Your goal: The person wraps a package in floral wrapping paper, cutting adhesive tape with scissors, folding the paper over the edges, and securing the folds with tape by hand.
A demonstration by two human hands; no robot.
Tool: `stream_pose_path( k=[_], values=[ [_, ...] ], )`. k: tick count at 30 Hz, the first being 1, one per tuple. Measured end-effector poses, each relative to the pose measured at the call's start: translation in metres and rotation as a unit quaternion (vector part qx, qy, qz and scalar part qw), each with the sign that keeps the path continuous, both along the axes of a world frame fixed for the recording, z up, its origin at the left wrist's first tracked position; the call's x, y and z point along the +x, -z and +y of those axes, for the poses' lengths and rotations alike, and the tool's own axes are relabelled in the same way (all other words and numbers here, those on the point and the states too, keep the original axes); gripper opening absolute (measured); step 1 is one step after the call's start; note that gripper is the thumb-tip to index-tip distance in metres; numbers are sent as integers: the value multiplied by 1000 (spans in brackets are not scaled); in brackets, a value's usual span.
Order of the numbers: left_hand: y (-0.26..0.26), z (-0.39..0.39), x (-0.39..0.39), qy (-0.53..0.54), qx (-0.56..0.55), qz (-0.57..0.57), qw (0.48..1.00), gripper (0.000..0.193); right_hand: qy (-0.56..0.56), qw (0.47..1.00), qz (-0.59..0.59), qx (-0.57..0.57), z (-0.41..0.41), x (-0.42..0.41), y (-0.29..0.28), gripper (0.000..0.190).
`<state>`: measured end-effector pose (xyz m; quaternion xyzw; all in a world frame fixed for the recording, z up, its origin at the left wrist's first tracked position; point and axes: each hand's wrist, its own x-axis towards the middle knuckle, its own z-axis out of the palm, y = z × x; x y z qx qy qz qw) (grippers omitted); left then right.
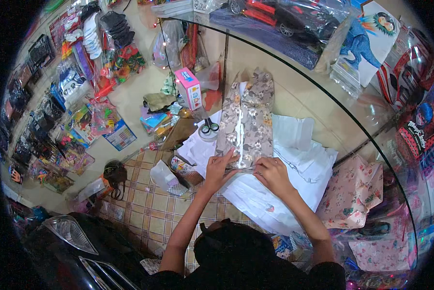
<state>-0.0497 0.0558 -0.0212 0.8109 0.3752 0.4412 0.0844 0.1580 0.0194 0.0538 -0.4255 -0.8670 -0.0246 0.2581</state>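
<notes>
A long piece of floral-printed grey-brown paper (255, 127) lies in front of me, its sides folded inward. Down its middle runs a narrow gap where white shows through. My left hand (218, 168) grips the near left corner of the folded paper, thumb and fingers at the edge. At the near right part of that same edge, my right hand (273, 172) pinches the paper between thumb and fingers. Underneath are several white paper sheets (289, 195), some creased. Scissors (210, 127) with dark, green-edged handles rest left of the floral paper, beside what looks like a tape roll (206, 136).
A pink box (188, 88) stands beyond the scissors. To the right lies a pink floral paper bag (351, 192). A dark curved edge (322, 87) arcs around the far side, with packaged toys beyond. Many packaged goods (90, 69) hang at left, above a tiled floor (148, 203).
</notes>
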Motion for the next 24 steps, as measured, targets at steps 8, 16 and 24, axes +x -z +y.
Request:
stream_pose_path(
  k=[8,16,24],
  values=[
    [0,0,0,-4,3,-8,1000,81,95,988,-122,13,4,-16,3,4],
    [0,-1,1,-7,13,-2,1000,78,166,974,-138,64,0,-23,17,8],
    [9,1,3,-10,35,4,999,78,158,984,-48,72,-9,-17,25,6]
  ],
)
